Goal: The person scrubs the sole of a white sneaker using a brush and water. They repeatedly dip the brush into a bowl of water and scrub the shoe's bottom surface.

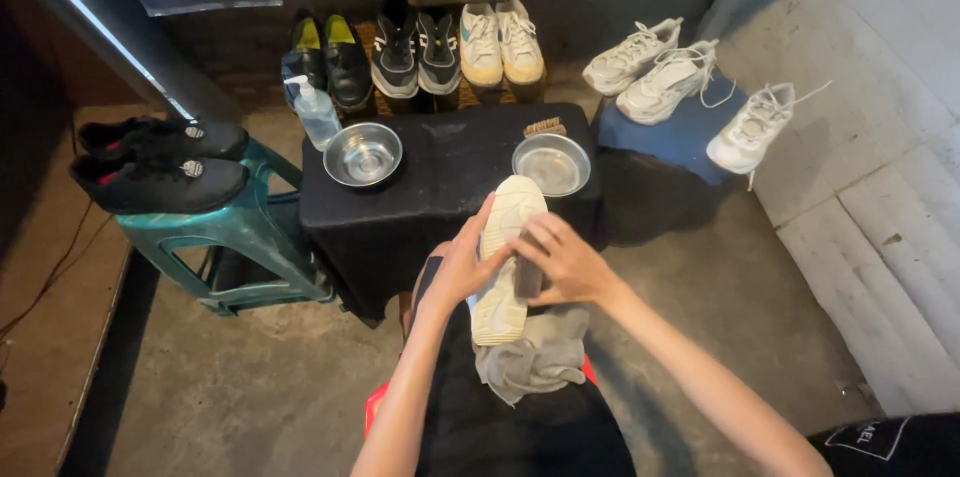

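Fingers [480, 237] of left hand [462, 262] curl around a white sneaker [505, 257] held sole-up over the lap; right hand [562, 259] presses a dark brush [527, 277] onto the sole, fingers closed on it. Grey cloth [535, 357] lies under the shoe. Just beyond, a black-draped worktop [450, 167] carries two steel bowls [363, 154] [551, 164], a second brush [545, 127] and a pump bottle [316, 112]. Black shoes [160, 167] sit on a green stool [235, 237] at left.

Both forearms are extended toward 12 o'clock, converging. Left hand [462, 265] is curled, thumb raised, gripping. Right hand [558, 259] is held palm-down, fingers closed, wrist bent toward 10 o'clock.
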